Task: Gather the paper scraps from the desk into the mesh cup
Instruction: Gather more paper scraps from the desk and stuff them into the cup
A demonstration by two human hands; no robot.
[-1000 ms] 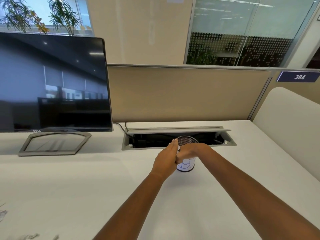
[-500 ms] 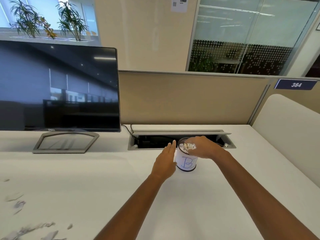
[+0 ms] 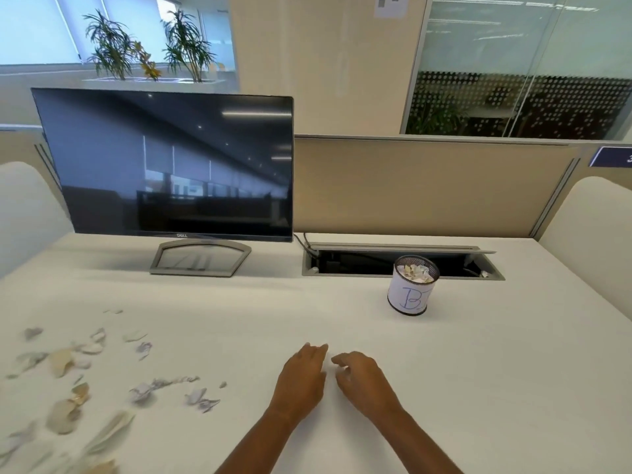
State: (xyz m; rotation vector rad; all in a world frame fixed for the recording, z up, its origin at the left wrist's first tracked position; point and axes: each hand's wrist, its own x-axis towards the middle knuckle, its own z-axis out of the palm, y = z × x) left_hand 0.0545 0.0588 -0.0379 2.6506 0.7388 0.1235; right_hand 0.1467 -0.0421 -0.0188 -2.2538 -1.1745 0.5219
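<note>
Mesh cup (image 3: 412, 291), round, w/ crumpled scraps (image 3: 416, 271); hands empty.

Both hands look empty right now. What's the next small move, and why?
Probably move the left hand leftward to the nearest paper scraps and start gathering. It and the right hand hover empty over the desk, the mesh cup holds some scraps, and many more lie loose at the desk's left.

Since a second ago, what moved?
The right grip let its scraps fall into the cup. It and the left grip then drew back toward the person, both empty. The cup stayed put, and loose scraps still lie on the left of the desk.
</note>
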